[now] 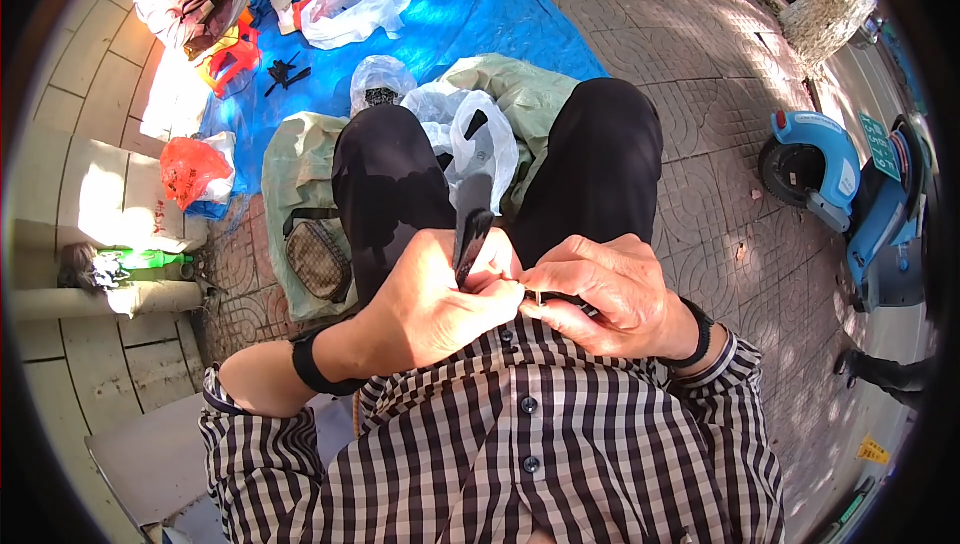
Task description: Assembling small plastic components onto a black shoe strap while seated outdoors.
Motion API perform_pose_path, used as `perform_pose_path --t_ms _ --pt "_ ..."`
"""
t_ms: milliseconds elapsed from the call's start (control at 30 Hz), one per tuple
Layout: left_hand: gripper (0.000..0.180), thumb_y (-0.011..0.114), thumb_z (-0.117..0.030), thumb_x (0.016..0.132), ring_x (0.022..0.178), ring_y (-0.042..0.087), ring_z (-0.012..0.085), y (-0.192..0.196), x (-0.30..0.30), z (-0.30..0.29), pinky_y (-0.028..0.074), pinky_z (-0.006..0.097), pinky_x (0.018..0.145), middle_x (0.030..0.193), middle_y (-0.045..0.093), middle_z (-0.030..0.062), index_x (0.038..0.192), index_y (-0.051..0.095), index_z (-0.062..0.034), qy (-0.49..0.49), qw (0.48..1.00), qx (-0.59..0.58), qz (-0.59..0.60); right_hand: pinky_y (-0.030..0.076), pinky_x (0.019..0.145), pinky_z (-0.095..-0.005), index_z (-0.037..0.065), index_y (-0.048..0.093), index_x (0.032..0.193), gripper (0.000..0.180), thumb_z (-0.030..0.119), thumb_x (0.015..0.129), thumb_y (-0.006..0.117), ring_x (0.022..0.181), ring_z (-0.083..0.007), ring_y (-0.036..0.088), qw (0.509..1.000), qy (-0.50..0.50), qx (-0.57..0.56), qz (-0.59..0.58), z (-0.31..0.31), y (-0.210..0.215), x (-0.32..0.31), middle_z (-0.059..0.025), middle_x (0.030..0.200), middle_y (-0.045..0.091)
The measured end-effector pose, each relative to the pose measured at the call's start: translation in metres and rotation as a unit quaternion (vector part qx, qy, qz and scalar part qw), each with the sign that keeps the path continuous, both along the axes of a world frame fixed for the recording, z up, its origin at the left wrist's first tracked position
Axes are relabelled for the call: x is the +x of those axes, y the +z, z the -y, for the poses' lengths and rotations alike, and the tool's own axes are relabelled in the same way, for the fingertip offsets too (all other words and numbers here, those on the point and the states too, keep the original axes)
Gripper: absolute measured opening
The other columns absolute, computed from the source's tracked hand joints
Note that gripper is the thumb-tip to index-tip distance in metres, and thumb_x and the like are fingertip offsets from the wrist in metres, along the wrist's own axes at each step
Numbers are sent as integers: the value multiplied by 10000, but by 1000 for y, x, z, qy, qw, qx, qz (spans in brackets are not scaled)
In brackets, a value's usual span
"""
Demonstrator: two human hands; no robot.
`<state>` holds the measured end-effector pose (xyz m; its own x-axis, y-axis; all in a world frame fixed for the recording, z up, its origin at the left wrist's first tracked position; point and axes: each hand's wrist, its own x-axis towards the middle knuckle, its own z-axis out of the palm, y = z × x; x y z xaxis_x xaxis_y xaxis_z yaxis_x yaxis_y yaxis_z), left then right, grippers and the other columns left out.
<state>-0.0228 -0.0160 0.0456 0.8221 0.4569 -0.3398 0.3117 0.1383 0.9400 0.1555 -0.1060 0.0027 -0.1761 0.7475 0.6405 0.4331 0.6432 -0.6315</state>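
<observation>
Head view: just above the checked shirt (520,444), the left hand (430,309) had its fingers clamped on a black strap (472,234), holding it upright. Beside it, the right hand (605,294) pinched a small metal piece (538,297), apparently steadying it close for fine work.

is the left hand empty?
No: the left hand pinches a slim black strip that sticks up above its fingers, close against the right hand.
</observation>
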Motion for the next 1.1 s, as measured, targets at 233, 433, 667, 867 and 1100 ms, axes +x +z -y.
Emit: perform_pose_path --t_ms 233,433,667,867,1100 --pt "159 564 38 792 612 378 47 -16 -9 15 348 243 537 656 443 -19 692 460 -29 57 995 64 46 453 510 -239 0 616 939 168 26 782 668 637 -155 621 961 98 -211 -147 2 3 7 -83 776 632" --pt "68 571 33 817 605 425 15 -21 -1 7 339 198 533 670 499 -40 788 537 -18 18 995 69 70 433 566 -232 25 640 932 121 -5 815 631 652 -85 585 927 104 -305 -194 -1 3 15 -57 739 638" --pt "216 548 -38 862 523 442 46 -27 -3 23 351 190 507 612 496 -31 657 488 -75 73 997 -27 2 436 626 -248 -23 587 869 59 0 818 605 721 -66 534 901 204 -253 -285 -5 -30 -1 -27 754 599" --pt "237 574 30 819 464 378 36 -45 7 11 304 192 427 592 426 -43 702 409 -92 -21 999 -45 21 461 622 -232 -6 635 866 172 153 817 675 698 -76 544 867 163 -307 -356 13 -44 2 -15 760 622" --pt "145 580 -68 832 542 395 35 -20 11 20 319 221 479 618 470 -42 726 482 -54 12 1000 -24 -5 427 601 -270 -12 581 806 123 103 820 624 684 -101 539 917 114 -328 -196 6 -16 9 -35 698 571"
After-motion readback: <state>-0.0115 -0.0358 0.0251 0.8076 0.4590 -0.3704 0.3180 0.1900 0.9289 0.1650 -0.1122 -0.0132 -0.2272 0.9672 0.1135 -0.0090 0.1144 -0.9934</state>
